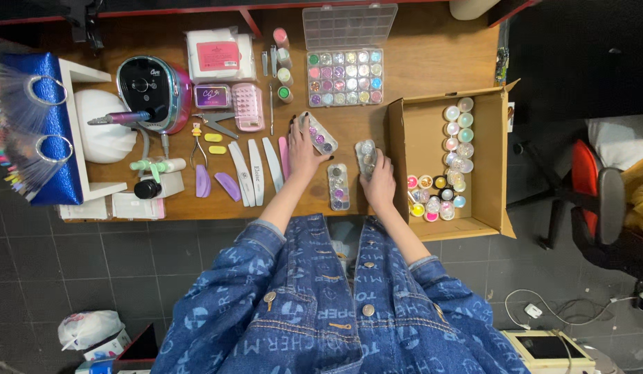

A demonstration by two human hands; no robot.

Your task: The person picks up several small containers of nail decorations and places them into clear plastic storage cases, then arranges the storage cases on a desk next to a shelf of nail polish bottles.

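Note:
My left hand (304, 154) holds a narrow clear case of glitter pots (320, 134) over the wooden table (432, 55). My right hand (379, 181) grips a second clear glitter case (366, 156) next to the cardboard box (491, 163). A third glitter case (338, 187) lies flat on the table between my two hands. Both sleeves are blue denim.
The cardboard box holds several small round glitter jars (457, 142). An open compartment organizer (345, 76) sits at the back. Nail files (256, 170), clippers, a nail drill unit (152, 90), a white hand rest and swatch rings (30, 125) fill the left side. A chair (599, 201) stands at right.

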